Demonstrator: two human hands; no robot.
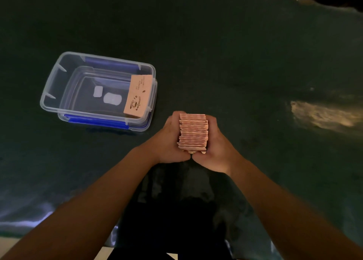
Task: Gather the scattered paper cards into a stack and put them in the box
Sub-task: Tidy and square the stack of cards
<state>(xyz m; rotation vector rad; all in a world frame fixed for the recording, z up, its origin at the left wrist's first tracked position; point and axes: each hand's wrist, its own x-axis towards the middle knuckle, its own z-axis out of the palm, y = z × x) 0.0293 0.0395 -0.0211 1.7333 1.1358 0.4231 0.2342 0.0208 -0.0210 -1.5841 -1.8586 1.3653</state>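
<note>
Stack of pink paper cards [193, 132] clamped edge-up between left hand [170, 142] and right hand [215, 149], thumbs meeting beneath, just right of and nearer than the clear box [49, 100]. Inside that box (blue clips on its long sides), one card [138, 96] leaning against the right wall.

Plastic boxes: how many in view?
1. The clear plastic box with blue clips sits open on the dark table, to the left of both hands; a pink paper card leans inside it.
</note>
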